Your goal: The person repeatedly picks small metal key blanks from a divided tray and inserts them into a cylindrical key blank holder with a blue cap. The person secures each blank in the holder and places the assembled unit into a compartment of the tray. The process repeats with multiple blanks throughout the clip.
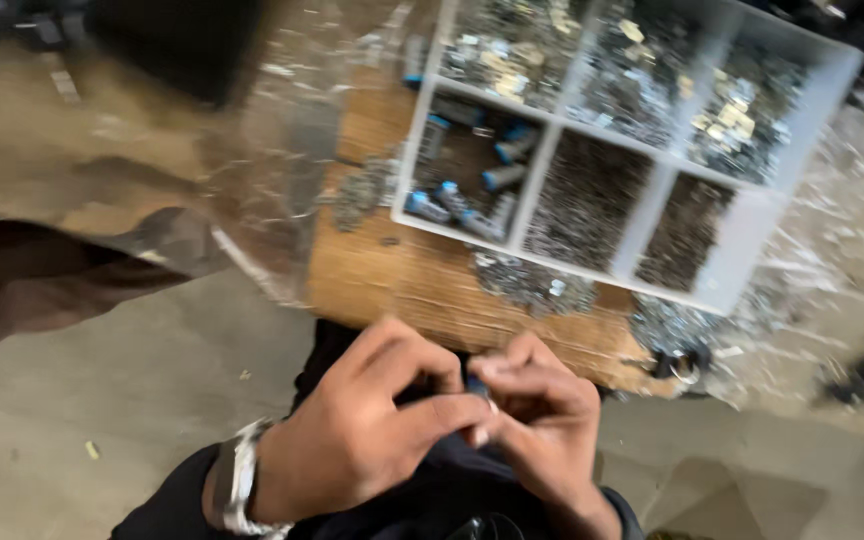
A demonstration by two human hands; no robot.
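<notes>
My left hand (357, 430) and my right hand (542, 415) meet low in the frame, fingertips pinched together on a small dark blue part (477, 387) held between them. The part is mostly hidden by the fingers. A metal watch sits on my left wrist (237, 480). Just beyond my hands lies a wooden board (402, 275) carrying a white divided tray (752, 240).
The tray's compartments hold small metal hardware; one holds several blue-capped cylindrical pieces (472, 185). Loose metal bits (532, 285) lie on the board and on the concrete floor (152, 370) at the right. Crumpled clear plastic (272, 190) lies left of the board.
</notes>
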